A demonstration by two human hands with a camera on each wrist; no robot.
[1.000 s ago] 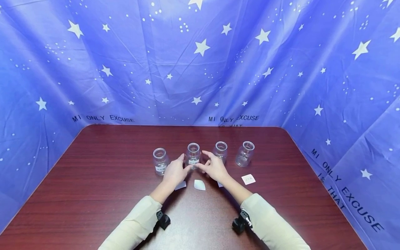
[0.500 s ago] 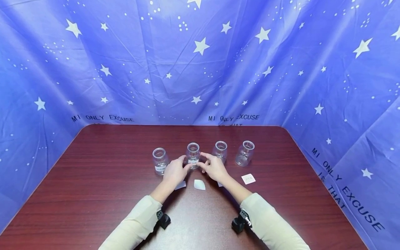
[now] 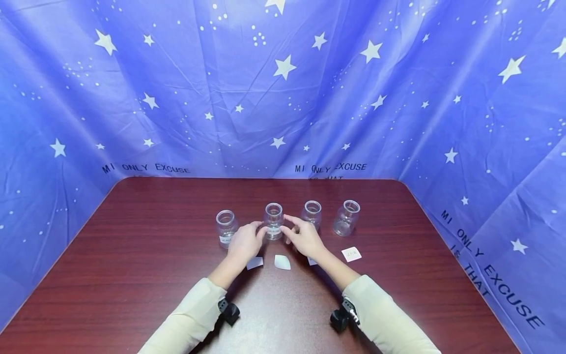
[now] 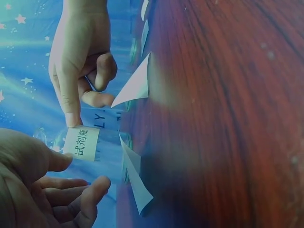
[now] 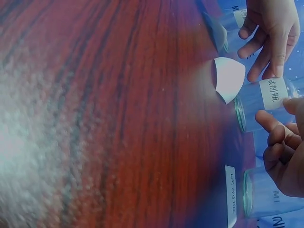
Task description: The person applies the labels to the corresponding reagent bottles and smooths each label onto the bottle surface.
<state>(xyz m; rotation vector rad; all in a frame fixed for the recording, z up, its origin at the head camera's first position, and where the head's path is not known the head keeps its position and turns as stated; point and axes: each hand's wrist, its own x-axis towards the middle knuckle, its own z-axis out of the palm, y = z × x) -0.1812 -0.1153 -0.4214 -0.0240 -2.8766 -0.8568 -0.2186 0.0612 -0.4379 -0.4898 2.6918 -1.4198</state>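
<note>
Both hands are at a clear glass jar [image 3: 274, 216], second from the left in a row, standing upright on the table. A white paper label [image 4: 81, 143] with handwritten characters lies across its front. My left hand [image 3: 244, 242] holds the jar's left side, its thumb on one edge of the label. From the right, my right hand [image 3: 305, 238] holds the same jar, its thumb on the label's other edge. The fingertips behind the glass are partly hidden. At the far left, another jar [image 3: 226, 227] bears a similar white label, partly covered by my left hand.
Two unlabelled glass jars stand to the right: one [image 3: 312, 210] partly behind my right hand, the other [image 3: 347, 223] beyond it. In front lie a curled blank paper slip [image 3: 282, 262], a second slip [image 3: 255, 263] and a written label [image 3: 351, 253]. A starry blue cloth [image 3: 283, 108] hangs behind the table.
My thumbs have spread apart and slid slightly upward, from the label's lower middle out to its two side edges. The jars and the loose slips have stayed in place.
</note>
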